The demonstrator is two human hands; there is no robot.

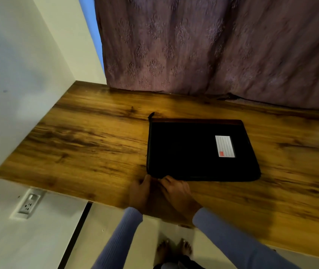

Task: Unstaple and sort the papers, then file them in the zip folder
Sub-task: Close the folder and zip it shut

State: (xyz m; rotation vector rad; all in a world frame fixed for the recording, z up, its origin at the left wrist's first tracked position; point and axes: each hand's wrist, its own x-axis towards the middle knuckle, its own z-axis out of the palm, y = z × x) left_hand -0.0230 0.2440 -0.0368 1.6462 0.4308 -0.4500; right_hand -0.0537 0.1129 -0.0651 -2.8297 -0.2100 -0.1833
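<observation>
A: Flat black fabric zip folder (201,150) w/ white label card (224,146), lying on wood-grain tabletop (88,144), a bit right of centre. Looks zipped all round. Pull tab (151,114) sticking out at far-left corner of folder.

B: Hands?

A: Both at folder's near-left corner. Left hand (141,193) w/ fingers curled against that corner, touching edge. Right hand (176,191) just beside it, fingertips on near edge. Gripping or only resting: can't tell, too dark and blurred there. Blue ribbed sleeves (232,239) on both arms.

B: Papers? Staple remover?

A: None in view. Prob inside folder, but only a guess.

B: So which step?

A: Very start, by the look. Nothing out, nothing unstapled, nothing sorted. Step in hand: getting hold of folder to open it.

B: Next move needs?

A: One hand pinning folder flat, other reaching to far-left corner for pull tab, then running zip round. Corners of zip likely to snag; soft cover likely to slide on smooth top if not held.

B: Room?

A: Plenty left of folder, bare wood up to white wall (18,94). Good spot for sorting piles. Right of folder, more bare top. Behind folder, mauve patterned curtain (213,45) hanging down to far edge. Near table edge close under wrists, so better nudged further in before opening.
</observation>
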